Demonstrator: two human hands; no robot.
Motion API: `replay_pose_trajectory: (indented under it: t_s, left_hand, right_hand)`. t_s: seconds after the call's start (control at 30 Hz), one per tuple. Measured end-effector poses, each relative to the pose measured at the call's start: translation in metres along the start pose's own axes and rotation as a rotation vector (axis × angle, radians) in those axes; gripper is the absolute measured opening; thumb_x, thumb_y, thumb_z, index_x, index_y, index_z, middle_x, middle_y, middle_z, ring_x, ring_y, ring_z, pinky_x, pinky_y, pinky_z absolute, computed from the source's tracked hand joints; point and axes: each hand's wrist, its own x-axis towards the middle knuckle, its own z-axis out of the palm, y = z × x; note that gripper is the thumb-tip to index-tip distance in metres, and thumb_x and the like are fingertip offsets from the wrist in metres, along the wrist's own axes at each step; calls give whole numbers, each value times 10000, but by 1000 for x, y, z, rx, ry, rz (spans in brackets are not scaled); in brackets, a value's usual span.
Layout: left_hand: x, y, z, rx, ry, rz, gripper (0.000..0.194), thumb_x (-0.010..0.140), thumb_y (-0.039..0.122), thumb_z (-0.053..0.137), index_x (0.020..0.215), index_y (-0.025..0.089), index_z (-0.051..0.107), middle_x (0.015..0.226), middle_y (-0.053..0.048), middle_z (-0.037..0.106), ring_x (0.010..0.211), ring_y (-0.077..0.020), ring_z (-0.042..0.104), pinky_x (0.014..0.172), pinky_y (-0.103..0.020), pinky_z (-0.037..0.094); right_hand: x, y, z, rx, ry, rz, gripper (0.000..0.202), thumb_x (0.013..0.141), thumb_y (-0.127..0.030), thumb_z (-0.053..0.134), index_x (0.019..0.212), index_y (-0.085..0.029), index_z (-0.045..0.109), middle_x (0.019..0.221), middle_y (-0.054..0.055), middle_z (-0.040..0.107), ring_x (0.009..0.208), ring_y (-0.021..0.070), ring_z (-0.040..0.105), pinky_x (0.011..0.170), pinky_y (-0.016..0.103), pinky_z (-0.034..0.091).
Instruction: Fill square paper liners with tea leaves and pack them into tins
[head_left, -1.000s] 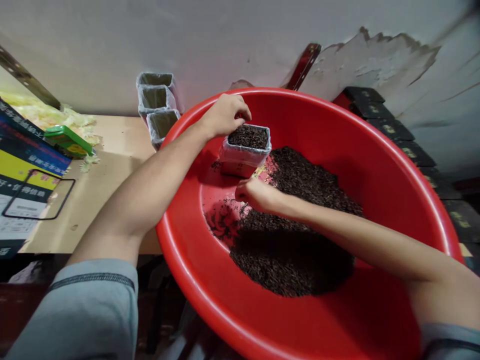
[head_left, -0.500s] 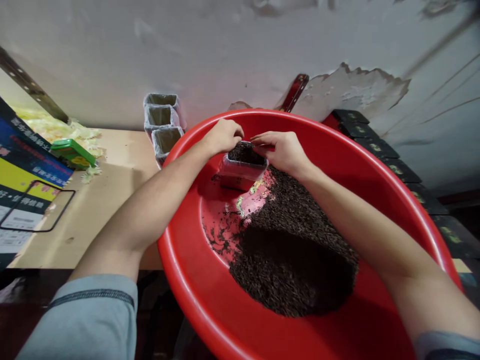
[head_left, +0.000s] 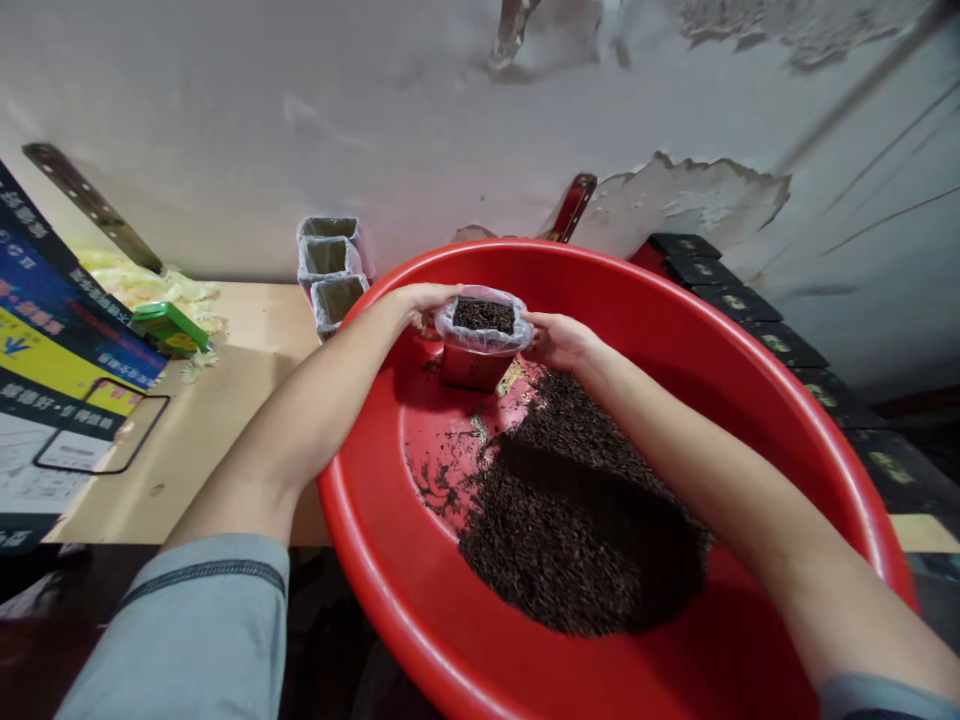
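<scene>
A small dark box (head_left: pixel 472 370) stands in a big red plastic basin (head_left: pixel 375 540). Its clear plastic bag (head_left: pixel 484 338) stands up above the box's edge, with dark tea-like leaves (head_left: pixel 484 315) filling it close to the top. My left hand (head_left: pixel 426 305) grips the bag's left side, its fingertips partly hidden. On the right side, my right hand (head_left: pixel 561 340) pinches the bag between thumb and fingers. Below my right forearm, a loose heap of the same dark leaves (head_left: pixel 555 540) covers much of the basin floor.
Several bag-lined boxes (head_left: pixel 337 300) stand left of the basin on a wooden table (head_left: pixel 247 330). Farther left are a green packet (head_left: pixel 172 328) and a printed carton (head_left: pixel 67 400). Several closed black boxes (head_left: pixel 780 340) line the right side, near the wall (head_left: pixel 420 120).
The bag's edge now stands higher and spreads wider around the leaves. My hands have moved from its top opening down to its left and right sides. The view has shifted slightly.
</scene>
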Motion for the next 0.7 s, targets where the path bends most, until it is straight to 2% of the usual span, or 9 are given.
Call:
replay_pose_trajectory:
  t_s: [0.07,0.1,0.2,0.3,0.4,0.47,0.57,0.63,0.7]
  left_hand:
    - [-5,5,-3,-73,58,121,122,920,208,594,821,202,664,567,-5,614,593,-150,600,635,-301,540]
    - [-8,8,-3,-110,122,150,104,841,114,651,870,204,692,579,9,622,616,-147,615,649,-296,541]
    - [-19,18,-5,-145,379,200,314,712,-2,687,962,180,740,671,2,668,697,-159,650,693,-315,547]
    - [-29,27,-16,-139,612,361,349,734,-12,610,1015,154,733,845,-39,706,741,-139,642,641,-254,524]
    - [-36,32,-29,-157,800,478,367,799,34,562,1114,177,683,1001,-51,707,795,-126,652,590,-189,490]
    - [-39,31,-31,-84,776,385,228,871,172,596,1088,169,667,936,-65,708,766,-152,669,571,-207,491]
    - [-43,28,-20,129,444,131,216,872,360,679,876,144,670,662,-69,660,665,-205,678,578,-275,514]
    - [-47,28,-11,278,293,83,178,828,276,712,719,149,652,536,-50,594,624,-213,666,601,-303,521]
    - [-54,32,-10,335,320,127,171,806,189,692,649,158,632,478,-22,530,576,-197,632,592,-309,506]
  right_hand:
    - [0,-15,-4,5,30,-135,341,689,-112,673,993,-222,566,774,-12,626,618,121,575,598,261,505]
    - [1,-23,-7,-20,58,-222,440,627,-84,680,1026,-229,568,794,-13,632,622,128,576,584,272,499]
    - [2,-42,-17,-174,152,-484,435,575,-105,667,985,-231,591,745,-6,583,568,144,518,518,314,462]
    - [-1,-49,-26,-263,238,-668,316,610,-144,636,912,-233,601,715,-4,531,534,128,458,499,324,442]
    - [-8,-49,-33,-245,301,-805,279,669,-189,623,942,-238,595,771,5,541,546,119,483,501,320,455]
    - [-12,-49,-37,-210,326,-849,280,731,-246,629,1007,-252,582,854,23,575,588,125,532,498,304,469]
    - [-20,-50,-38,-161,329,-790,331,830,-394,658,1117,-269,550,954,46,609,634,126,576,450,249,455]
    - [-26,-51,-35,-187,279,-680,444,813,-462,731,1162,-260,544,941,48,621,621,127,580,401,223,429]
    - [-34,-50,-29,-272,202,-571,516,757,-438,808,1165,-237,564,892,48,627,604,136,581,371,218,418]
